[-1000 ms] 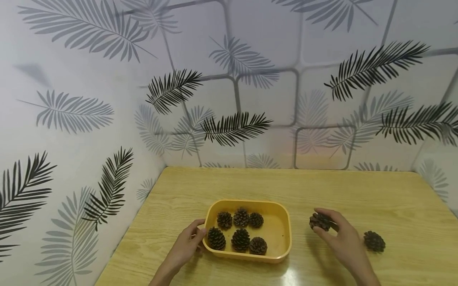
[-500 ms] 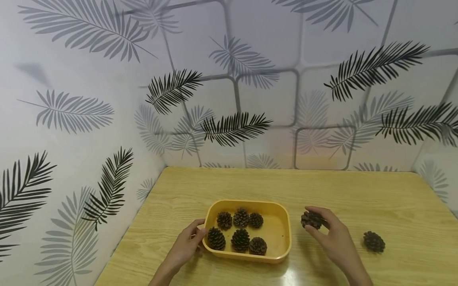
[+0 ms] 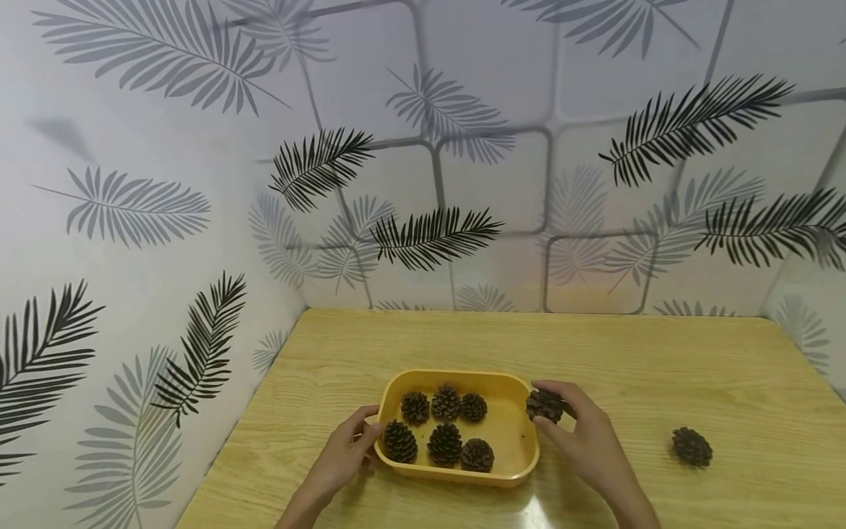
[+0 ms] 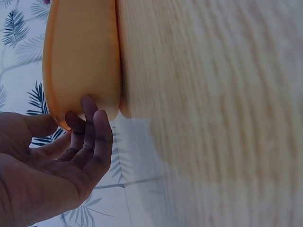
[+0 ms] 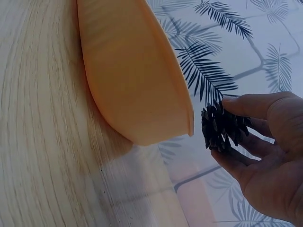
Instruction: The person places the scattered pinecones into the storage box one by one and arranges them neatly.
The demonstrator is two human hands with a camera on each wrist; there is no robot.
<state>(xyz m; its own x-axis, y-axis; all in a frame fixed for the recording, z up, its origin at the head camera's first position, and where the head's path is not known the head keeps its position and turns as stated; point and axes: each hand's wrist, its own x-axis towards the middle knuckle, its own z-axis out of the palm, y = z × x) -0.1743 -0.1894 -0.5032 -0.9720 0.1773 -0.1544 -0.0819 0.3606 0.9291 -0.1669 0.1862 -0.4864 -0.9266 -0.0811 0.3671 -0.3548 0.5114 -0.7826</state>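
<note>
Both hands are working at the yellow tray (image 3: 522, 430). The right hand (image 3: 584, 441) is pinching a pine cone (image 3: 545, 405) between thumb and curled fingers, holding it just over the tray's right rim, at the far right corner; the right wrist view is showing the same pine cone (image 5: 222, 126) gripped in the fingertips (image 5: 246, 105) beside the tray's outer edge (image 5: 137, 85), clear of the wood below. The left hand (image 3: 344, 455) is steadying the tray's left end, thumb lying along the rim and fingers (image 4: 97, 135) curling against its outer wall (the left wrist view is showing them touching the plastic near the bottom corner).

Inside the tray six pine cones are sitting in two rows of three: a back row (image 3: 445, 402) and a front row (image 3: 443, 443), all crowding toward the left half, leaving the right half of the floor bare under the held cone.

One lone pine cone (image 3: 691, 447) is lying on the wooden worktop (image 3: 661, 353), well apart to the right of the right hand. Leaf-patterned walls (image 3: 165, 184) are enclosing the worktop at the back and on the left.
</note>
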